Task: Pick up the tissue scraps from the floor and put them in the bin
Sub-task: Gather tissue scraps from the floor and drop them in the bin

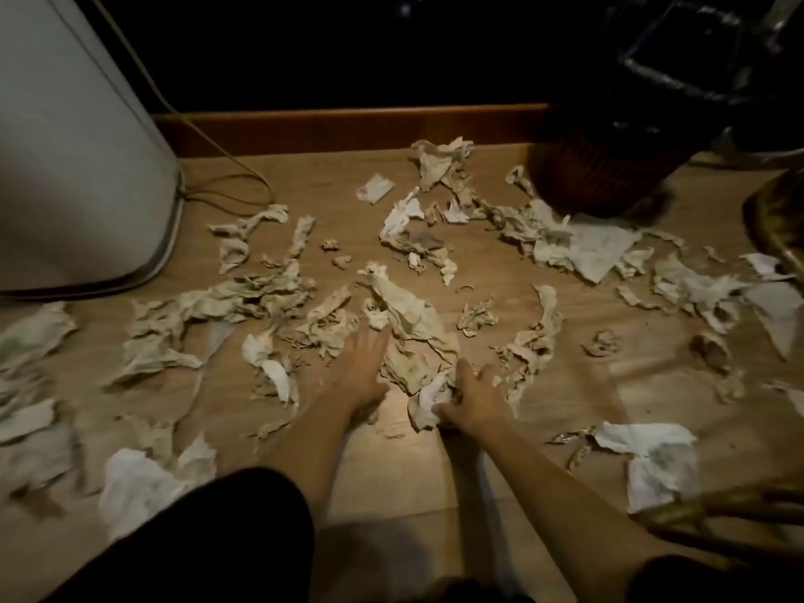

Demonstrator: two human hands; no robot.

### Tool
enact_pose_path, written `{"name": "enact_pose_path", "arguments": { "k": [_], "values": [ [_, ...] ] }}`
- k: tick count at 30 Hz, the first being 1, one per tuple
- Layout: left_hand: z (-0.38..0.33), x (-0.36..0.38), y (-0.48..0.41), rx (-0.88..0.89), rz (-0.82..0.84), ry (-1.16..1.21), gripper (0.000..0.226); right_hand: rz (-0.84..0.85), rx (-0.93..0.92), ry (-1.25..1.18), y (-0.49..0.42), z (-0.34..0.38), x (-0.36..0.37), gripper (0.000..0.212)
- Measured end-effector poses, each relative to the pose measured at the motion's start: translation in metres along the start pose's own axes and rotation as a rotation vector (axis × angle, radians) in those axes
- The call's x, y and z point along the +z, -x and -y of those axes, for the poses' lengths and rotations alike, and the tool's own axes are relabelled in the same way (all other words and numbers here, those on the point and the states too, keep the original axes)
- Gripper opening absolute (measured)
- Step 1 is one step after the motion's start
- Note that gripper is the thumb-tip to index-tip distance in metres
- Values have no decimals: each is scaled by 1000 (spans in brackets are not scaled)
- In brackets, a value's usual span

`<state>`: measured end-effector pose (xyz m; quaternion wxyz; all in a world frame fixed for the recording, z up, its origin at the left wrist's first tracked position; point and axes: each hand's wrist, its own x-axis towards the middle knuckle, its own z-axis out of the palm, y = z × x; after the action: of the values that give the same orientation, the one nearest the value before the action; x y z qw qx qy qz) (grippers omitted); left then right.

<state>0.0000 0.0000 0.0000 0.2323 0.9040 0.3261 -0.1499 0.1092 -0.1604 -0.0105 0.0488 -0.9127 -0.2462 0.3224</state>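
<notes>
Head view, tissue scraps (413,324) heaped between left hand (359,369), right hand (472,396)

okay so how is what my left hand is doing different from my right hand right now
The left hand lies flat, fingers stretched forward onto the tissue pile; the right hand is curled, gripping a white scrap. The left hand reaches farther from you; the right hand sits nearer. Both touch the same pile on the floor.

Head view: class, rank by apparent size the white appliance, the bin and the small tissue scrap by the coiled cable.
1. white appliance, though it sits nearer
2. bin, partly dark
3. small tissue scrap
</notes>
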Motion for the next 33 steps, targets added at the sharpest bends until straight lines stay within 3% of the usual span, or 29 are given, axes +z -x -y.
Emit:
{"name": "enact_pose_path", "arguments": {
  "k": [3,7,10,12,14,17,20,24,26,30,33],
  "values": [
    [-10,20,-55,153,6,-119,107,-161,-51,95,-20,-8,22,72],
    [-22,33,-93,255,-125,-178,45,-426,-302,21,-28,-24,49,32],
    [-24,41,-77,280,-151,-149,13,-433,-453,-43,-32,-42,56,25],
    [-16,45,-60,239,-123,-168,14,-416,-442,-97,-39,-40,48,17],
    [-1,37,-47,186,-180,-39,13,-447,-434,-170,-52,-26,29,17],
    [28,11,-40,106,-461,152,10,-588,-408,-290,-81,0,-15,21],
    [58,-13,-37,-7,-627,191,36,-606,-308,-273,-113,1,-37,18],
    [83,-11,-38,-232,-247,173,76,-463,-151,-71,-129,-15,-16,14],
    [85,3,-40,-226,-133,114,74,-523,-199,-107,-118,-13,2,22],
    [74,24,-39,-160,-255,119,44,-597,-373,-158,-88,1,28,33],
    [73,17,-30,-144,-316,110,32,-456,-488,-177,-94,31,17,9]
  ]
}}
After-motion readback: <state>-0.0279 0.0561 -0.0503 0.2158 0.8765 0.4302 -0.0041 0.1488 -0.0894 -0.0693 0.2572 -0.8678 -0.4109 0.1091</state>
